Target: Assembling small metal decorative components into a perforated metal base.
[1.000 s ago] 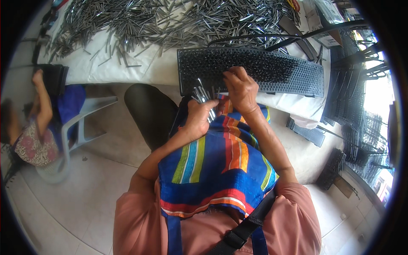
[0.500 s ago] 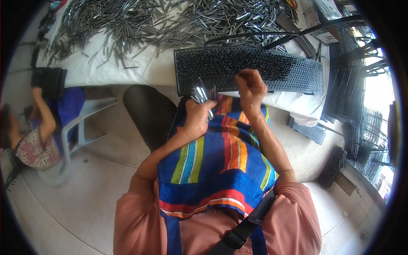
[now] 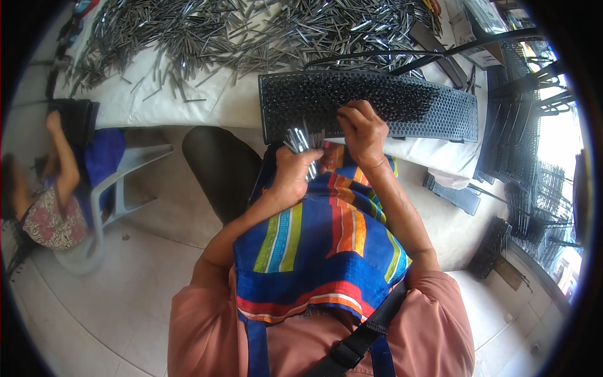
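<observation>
A bundle of thin metal strips [image 3: 301, 142] is gripped in my left hand [image 3: 293, 171], just in front of the near edge of a long black perforated panel [image 3: 455, 114]. My right hand [image 3: 365, 132] is pinched at that same edge, right of the bundle; whatever its fingers hold is too small or hidden to make out. Dark pieces fill the panel's holes across its left and middle part, while open holes show at its right end. A striped apron [image 3: 314, 245] covers my lap under both hands.
Beyond the panel, a heap of loose metal strips [image 3: 188, 38] spreads over the white-covered table [image 3: 182, 110]. A curved black bar [image 3: 465, 45] crosses above the panel's right side. Dark racks [image 3: 534, 182] stand at right. Another person [image 3: 56, 213] sits at left by a pale plastic chair [image 3: 103, 207].
My right hand has shifted slightly left along the panel's near edge, its fingers turned downward. The left hand stays in place with the strips. The other person's arm has moved a little.
</observation>
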`<action>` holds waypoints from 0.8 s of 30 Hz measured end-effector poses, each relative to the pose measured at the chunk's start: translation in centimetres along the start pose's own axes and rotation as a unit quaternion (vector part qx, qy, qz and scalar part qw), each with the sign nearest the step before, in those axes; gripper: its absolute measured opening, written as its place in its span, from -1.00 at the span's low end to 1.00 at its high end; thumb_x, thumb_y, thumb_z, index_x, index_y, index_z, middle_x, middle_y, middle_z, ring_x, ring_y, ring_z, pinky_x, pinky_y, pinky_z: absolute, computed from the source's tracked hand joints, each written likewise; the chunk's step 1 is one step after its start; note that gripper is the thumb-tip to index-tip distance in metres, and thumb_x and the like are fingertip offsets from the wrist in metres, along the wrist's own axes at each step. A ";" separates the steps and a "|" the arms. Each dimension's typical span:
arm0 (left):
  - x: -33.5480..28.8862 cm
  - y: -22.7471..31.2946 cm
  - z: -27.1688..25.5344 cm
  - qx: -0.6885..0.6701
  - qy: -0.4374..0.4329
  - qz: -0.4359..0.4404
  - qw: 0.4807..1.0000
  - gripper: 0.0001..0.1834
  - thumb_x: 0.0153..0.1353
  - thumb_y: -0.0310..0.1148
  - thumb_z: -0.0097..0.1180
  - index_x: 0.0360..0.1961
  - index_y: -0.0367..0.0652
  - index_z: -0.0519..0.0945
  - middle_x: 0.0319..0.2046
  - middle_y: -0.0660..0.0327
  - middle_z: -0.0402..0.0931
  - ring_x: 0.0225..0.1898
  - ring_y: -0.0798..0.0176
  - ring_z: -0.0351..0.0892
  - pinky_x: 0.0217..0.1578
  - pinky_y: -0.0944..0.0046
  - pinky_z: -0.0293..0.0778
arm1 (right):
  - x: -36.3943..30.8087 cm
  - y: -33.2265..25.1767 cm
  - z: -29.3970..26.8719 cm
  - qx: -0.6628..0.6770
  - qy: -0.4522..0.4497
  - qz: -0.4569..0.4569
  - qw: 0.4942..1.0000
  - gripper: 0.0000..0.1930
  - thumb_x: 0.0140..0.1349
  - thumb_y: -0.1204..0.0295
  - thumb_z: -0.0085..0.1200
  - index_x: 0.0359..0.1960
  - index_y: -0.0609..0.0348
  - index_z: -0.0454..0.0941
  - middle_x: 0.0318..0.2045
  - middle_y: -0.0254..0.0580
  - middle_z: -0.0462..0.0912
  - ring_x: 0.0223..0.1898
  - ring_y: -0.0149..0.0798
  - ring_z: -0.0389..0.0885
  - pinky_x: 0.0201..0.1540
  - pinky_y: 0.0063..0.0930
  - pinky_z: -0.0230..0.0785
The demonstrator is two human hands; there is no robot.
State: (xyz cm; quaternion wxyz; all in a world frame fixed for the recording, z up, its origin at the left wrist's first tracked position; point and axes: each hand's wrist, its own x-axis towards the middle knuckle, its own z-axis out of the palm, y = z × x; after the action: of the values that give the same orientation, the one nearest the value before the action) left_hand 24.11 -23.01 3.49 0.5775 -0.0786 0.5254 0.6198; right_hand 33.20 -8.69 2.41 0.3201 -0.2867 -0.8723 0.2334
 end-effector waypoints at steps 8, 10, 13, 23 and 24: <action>0.7 0.2 -0.5 -0.033 0.013 -0.037 0.999 -0.84 0.15 -0.46 0.15 -0.22 -0.21 0.56 -0.42 0.11 0.63 -0.46 0.23 0.63 -0.53 0.31 0.50 | -0.4 -0.3 -0.4 -0.091 -0.026 -0.081 0.992 -0.85 -0.03 0.50 0.18 -0.36 0.07 0.62 -0.30 -0.31 0.57 -0.44 -0.15 0.60 -0.42 -0.33 0.42; 0.8 0.2 -0.6 -0.053 0.032 -0.053 0.997 -0.84 0.17 -0.43 0.16 -0.22 -0.20 0.56 -0.43 0.11 0.62 -0.47 0.23 0.62 -0.54 0.31 0.49 | -1.0 -0.7 -0.6 -0.053 0.011 -0.067 0.996 -0.85 0.00 0.50 0.17 -0.34 0.11 0.61 -0.34 -0.23 0.57 -0.45 -0.10 0.59 -0.42 -0.32 0.42; 0.5 0.3 -0.7 -0.032 0.010 -0.026 0.999 -0.84 0.19 -0.39 0.16 -0.22 -0.19 0.56 -0.46 0.12 0.61 -0.51 0.24 0.59 -0.56 0.31 0.47 | -2.7 -0.8 -1.2 0.071 -0.069 0.029 0.995 -0.86 0.07 0.48 0.16 -0.30 0.16 0.62 -0.42 -0.19 0.59 -0.48 -0.15 0.59 -0.44 -0.38 0.41; -0.7 -0.3 -2.7 -0.040 -0.088 -0.041 0.994 -0.87 0.19 -0.43 0.15 -0.26 -0.25 0.56 -0.53 0.16 0.55 -0.57 0.28 0.54 -0.59 0.34 0.44 | -2.0 -3.6 -1.0 0.336 -0.194 0.379 0.840 -0.81 0.23 0.41 0.09 -0.28 0.30 0.63 -0.53 -0.27 0.63 -0.56 -0.55 0.47 -0.52 -0.60 0.33; -0.9 -0.2 -2.7 -0.041 -0.125 -0.052 0.990 -0.87 0.20 -0.40 0.16 -0.26 -0.20 0.55 -0.52 0.19 0.54 -0.55 0.29 0.54 -0.56 0.34 0.45 | -1.3 -3.9 -1.3 0.356 -0.221 0.389 0.821 -0.83 0.20 0.44 0.11 -0.29 0.31 0.63 -0.54 -0.28 0.63 -0.57 -0.55 0.45 -0.55 -0.61 0.31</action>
State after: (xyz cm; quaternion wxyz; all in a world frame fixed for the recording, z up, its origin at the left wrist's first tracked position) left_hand 23.24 -25.58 2.81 0.6661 -0.0515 0.4184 0.6153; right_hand 33.62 -12.05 5.05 0.0811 -0.4088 -0.5920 0.6898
